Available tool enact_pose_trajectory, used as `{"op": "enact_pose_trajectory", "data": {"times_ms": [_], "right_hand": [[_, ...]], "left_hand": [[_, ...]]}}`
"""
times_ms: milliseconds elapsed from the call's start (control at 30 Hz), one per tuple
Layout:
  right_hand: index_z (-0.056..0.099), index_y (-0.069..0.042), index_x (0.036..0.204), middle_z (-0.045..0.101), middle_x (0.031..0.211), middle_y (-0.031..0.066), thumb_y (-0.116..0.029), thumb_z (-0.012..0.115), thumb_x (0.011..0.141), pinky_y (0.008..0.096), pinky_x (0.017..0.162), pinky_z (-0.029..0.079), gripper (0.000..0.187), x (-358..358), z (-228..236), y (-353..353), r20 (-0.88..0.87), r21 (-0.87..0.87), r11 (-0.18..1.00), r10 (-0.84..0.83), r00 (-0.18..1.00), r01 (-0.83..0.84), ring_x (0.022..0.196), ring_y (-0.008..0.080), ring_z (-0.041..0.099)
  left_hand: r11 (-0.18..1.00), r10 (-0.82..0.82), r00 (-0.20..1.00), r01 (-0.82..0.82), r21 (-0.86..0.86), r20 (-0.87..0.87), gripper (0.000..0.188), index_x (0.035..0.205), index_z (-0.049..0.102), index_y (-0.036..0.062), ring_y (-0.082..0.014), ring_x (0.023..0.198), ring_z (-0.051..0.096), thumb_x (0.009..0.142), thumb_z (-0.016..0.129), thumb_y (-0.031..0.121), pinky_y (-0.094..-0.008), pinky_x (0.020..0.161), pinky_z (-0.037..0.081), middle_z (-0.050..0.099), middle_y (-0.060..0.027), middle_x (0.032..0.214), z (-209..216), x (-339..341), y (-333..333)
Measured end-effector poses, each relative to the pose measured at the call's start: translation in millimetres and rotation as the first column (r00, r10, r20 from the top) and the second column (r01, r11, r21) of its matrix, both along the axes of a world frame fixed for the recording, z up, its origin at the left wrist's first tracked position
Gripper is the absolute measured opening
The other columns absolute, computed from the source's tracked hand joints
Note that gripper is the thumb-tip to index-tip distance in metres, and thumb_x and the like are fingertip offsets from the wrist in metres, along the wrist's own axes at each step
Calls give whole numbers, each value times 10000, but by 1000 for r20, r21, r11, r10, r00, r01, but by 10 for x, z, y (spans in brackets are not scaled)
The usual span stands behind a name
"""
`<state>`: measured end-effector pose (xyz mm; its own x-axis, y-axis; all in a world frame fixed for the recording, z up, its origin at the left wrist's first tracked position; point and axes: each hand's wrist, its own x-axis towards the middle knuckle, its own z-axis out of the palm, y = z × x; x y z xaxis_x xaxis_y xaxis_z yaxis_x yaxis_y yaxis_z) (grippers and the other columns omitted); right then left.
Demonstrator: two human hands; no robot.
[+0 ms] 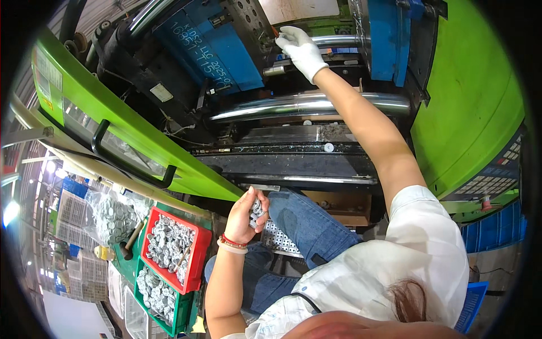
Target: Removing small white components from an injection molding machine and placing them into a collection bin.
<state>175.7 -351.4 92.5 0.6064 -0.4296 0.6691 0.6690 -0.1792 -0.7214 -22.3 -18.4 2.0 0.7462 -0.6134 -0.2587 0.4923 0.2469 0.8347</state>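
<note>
My left hand (244, 217), bare and with bracelets at the wrist, is closed around several small grey plastic parts (257, 213) above my knee. Up inside the machine, my right hand (299, 50) wears a white glove and reaches to the face of the metal mould (245, 25) on the blue block (209, 48). Its fingers are bent together at the mould. A small orange-brown bit shows at their tips, and I cannot make out what they grip.
A red bin (197, 260) and a green bin (183, 313) of grey parts stand at my left, by a hammer (132, 237) and a bag of parts (116, 217). The green machine door (141, 144) has a black handle (101, 138). Steel bars (265, 108) cross below my right arm.
</note>
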Motion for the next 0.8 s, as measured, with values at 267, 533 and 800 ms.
{"op": "enact_pose_trajectory", "data": {"times_ms": [267, 533, 800], "right_hand": [[594, -9, 1168, 672, 1070, 107, -285, 671, 828, 309, 881, 484, 445, 872, 344, -128, 6, -141, 983, -118, 993, 118, 972, 209, 640], [537, -9, 1242, 608, 1150, 79, -220, 628, 907, 268, 865, 515, 405, 1917, 715, -376, -7, -144, 985, -98, 995, 96, 1024, 150, 600], [598, -29, 1172, 645, 1065, 85, -225, 656, 866, 305, 839, 478, 368, 2358, 863, -521, 15, -99, 988, 119, 993, -117, 986, 192, 592]], "left_hand": [[997, -74, 997, 73, -20, -5, 326, 918, 488, 69, -113, 464, 439, 1012, 378, 362, -213, 325, 325, 509, -72, 746, 53, -36, 38], [983, -120, 990, 108, -146, -76, 312, 928, 510, 42, -119, 477, 454, 1003, 416, 329, -218, 346, 349, 535, -89, 754, 73, 94, 84], [976, -142, 979, 114, -184, -148, 296, 931, 500, 42, -129, 482, 426, 1001, 422, 320, -218, 335, 330, 489, -104, 755, 119, 182, 75]]}}
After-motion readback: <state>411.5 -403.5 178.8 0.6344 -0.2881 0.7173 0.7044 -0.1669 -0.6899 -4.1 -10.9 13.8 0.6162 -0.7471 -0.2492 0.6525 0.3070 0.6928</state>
